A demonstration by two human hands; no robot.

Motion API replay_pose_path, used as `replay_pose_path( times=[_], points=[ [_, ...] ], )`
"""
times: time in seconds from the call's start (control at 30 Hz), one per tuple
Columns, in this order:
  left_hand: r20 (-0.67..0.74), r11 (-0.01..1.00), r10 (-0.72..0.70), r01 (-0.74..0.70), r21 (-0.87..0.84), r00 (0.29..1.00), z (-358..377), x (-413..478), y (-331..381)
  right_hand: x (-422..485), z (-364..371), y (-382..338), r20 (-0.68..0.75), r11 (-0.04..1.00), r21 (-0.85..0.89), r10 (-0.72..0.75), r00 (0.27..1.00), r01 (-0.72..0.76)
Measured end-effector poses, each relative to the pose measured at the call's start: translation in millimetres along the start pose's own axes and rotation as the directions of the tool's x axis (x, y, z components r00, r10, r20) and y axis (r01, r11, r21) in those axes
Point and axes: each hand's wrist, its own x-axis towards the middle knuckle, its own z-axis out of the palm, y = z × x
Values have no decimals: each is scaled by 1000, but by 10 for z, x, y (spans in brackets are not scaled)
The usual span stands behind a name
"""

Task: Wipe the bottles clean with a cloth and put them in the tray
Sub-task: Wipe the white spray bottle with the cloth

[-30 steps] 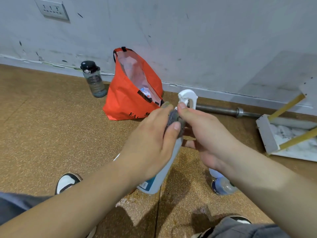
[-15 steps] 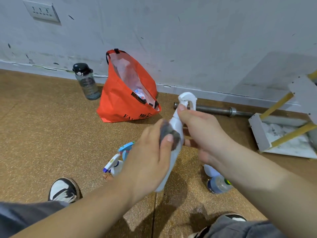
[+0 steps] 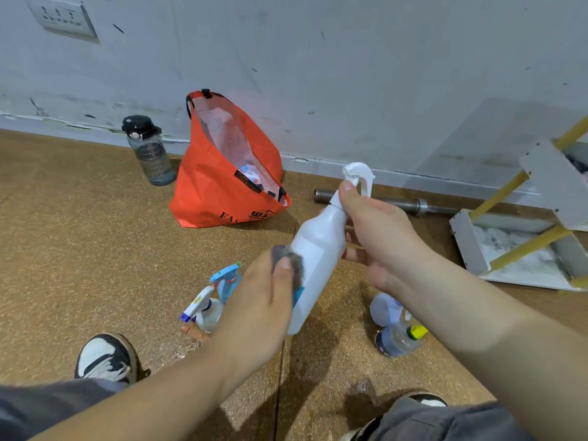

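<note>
White plastic spray bottle [image 3: 318,249] is in mid-air, tilted, nozzle pointing away, base toward the person; head view only. Right hand [image 3: 378,230] grips its neck just under the trigger head, thumb up along the neck. Left hand [image 3: 257,313] is curled round a dark grey cloth [image 3: 288,259], pressing it on the bottle's left side at mid-body. Risks, my read: only the neck is gripped, so a hard wipe could twist the bottle loose. A drop would land on the two spray bottles [image 3: 206,308] below-left of it or the small bottles [image 3: 394,332] below-right. The thumb is near the trigger, so a squirt is possible. White tray [image 3: 467,246] with yellow struts lies well right of the bottle. The right forearm and those small bottles sit on that route. Beyond the bottle: steel bar [image 3: 381,202] by the wall, orange bag [image 3: 222,192] up-left, dark water bottle [image 3: 148,151] further left.
</note>
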Motion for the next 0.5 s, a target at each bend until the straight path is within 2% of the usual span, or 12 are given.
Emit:
replay_pose_path(
  times=[0.07, 0.1, 0.17, 0.23, 0.33, 0.5],
  points=[
    [-41, 961, 225, -215, 175, 973, -31, 45, 182, -45, 53, 95, 43, 999, -50, 2, 999, 0],
    [-48, 930, 291, -271, 247, 955, -63, 67, 254, -86, 86, 134, 78, 998, -70, -2, 997, 8],
    [-37, 875, 367, -332, 351, 929, -133, 133, 314, -152, 143, 167, 131, 998, -65, -14, 991, 23],
    [-30, 873, 394, -365, 323, 918, -181, 180, 297, -159, 161, 114, 130, 999, -40, -10, 991, 15],
    [-44, 932, 332, -320, 167, 942, -169, 173, 107, -71, 103, -52, 48, 1000, -9, -4, 999, 4],
    [48, 990, 115, -118, 72, 992, -49, -8, -201, 66, -53, -184, -82, 998, 59, -33, 996, 38]
  ],
)
